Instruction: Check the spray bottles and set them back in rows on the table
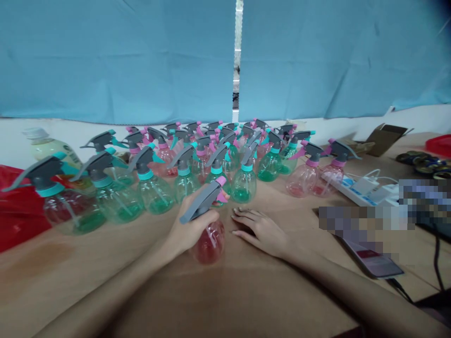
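My left hand [193, 227] is wrapped round the neck of a pink spray bottle [210, 245] with a grey trigger head and a pink nozzle. The bottle is upright at the middle of the table, with some reddish liquid inside. To its right, my right hand [262, 230] rests on the tabletop, fingers stretched out and apart, holding nothing. Just beyond the hands stands a green spray bottle [244, 185] with a turquoise collar. Several more green bottles [155, 192] form a row to the left, and two pink bottles [303, 178] stand to the right.
Many more spray bottles crowd the back. A pale jug [52, 148] and red plastic [21, 211] are at left. On the right lie a power strip [352, 188], a phone [369, 256] with a cable, an open cardboard box [384, 141] and tape rolls [426, 164]. A blue curtain hangs behind.
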Demonstrator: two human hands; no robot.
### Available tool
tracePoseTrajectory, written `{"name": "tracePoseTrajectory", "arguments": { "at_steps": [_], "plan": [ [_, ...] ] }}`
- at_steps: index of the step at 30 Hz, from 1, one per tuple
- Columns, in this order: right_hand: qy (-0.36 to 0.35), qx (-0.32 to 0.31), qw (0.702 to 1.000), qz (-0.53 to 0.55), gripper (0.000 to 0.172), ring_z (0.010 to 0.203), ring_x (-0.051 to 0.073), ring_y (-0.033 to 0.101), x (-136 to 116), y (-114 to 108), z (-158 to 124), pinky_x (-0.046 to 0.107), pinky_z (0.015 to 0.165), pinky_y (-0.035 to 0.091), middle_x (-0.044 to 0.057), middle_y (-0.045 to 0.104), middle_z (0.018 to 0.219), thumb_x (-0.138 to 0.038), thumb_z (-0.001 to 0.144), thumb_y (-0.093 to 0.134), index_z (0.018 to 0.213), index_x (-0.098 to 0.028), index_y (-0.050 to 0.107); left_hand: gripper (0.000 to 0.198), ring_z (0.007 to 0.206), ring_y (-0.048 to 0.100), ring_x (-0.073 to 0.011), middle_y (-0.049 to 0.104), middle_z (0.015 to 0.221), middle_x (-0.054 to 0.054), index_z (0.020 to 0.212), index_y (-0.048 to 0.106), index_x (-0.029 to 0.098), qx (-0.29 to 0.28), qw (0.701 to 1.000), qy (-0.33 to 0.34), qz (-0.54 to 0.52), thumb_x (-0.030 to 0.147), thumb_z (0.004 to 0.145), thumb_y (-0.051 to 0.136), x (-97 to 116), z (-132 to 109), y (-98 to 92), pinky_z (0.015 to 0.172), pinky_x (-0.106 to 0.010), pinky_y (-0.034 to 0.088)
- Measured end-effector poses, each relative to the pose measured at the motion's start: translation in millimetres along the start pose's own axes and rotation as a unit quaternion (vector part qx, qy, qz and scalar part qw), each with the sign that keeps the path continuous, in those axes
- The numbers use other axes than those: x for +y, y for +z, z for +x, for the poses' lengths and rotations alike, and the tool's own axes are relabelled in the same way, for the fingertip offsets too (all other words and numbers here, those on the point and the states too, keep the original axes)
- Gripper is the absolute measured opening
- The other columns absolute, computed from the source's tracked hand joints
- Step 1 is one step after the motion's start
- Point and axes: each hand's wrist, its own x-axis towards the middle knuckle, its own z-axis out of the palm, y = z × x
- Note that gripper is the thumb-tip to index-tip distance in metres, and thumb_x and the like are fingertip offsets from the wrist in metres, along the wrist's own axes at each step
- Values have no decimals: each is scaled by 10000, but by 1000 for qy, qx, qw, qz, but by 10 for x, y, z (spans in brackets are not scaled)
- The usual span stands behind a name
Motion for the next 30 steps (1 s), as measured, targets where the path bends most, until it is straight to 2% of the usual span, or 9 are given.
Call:
{"name": "tracePoseTrajectory", "arguments": {
  "at_steps": [4, 6, 17, 23, 27, 30],
  "plan": [
    [-1, -4, 1000, 2, 472, 1274, 227, 462, 6, -8, 4, 431, 1060, 386, 84, 552, 1337, -469, 923, 442, 1297, -196, 529, 221, 680, 582, -170, 626, 753, 8, 899, 617, 221, -17, 1000, 5, -2, 230, 691, 544, -36, -11, 5, 617, -286, 478],
    [-2, -7, 1000, 1, 472, 1278, 228, 457, 6, -13, 4, 433, 1061, 385, 80, 548, 1341, -470, 923, 439, 1299, -199, 526, 221, 705, 610, -186, 642, 756, 0, 919, 607, 211, -19, 1000, -7, -13, 259, 709, 560, -62, -19, 7, 645, -303, 489],
    [8, -21, 1000, 4, 474, 1271, 224, 462, -23, -49, 12, 423, 1063, 378, 87, 543, 1346, -463, 925, 440, 1298, -183, 525, 82, 642, 601, -160, 613, 674, 41, 816, 541, 221, -18, 1000, -1, -7, 259, 746, 559, -85, -36, 10, 647, -286, 468],
    [4, -15, 1000, 6, 466, 1268, 228, 467, -20, -39, 11, 436, 1054, 386, 84, 547, 1342, -464, 926, 437, 1297, -197, 525, 183, 713, 609, -183, 633, 765, 6, 929, 580, 215, -30, 999, -5, -25, 268, 757, 546, -58, -38, 13, 705, -319, 474],
    [3, -4, 1000, 10, 459, 1266, 233, 470, -19, -33, 8, 446, 1046, 397, 83, 551, 1337, -463, 922, 445, 1297, -210, 527, 160, 692, 597, -176, 608, 708, 19, 906, 591, 211, -28, 999, -7, -25, 238, 754, 551, -68, -30, 11, 733, -326, 482],
    [5, -9, 1000, 5, 465, 1270, 230, 464, -17, -27, 7, 438, 1050, 394, 80, 550, 1339, -463, 923, 445, 1300, -202, 524, 192, 716, 607, -178, 635, 758, 5, 935, 611, 207, -25, 999, -2, -22, 237, 753, 556, -81, -29, 12, 759, -332, 489]
  ]
}}
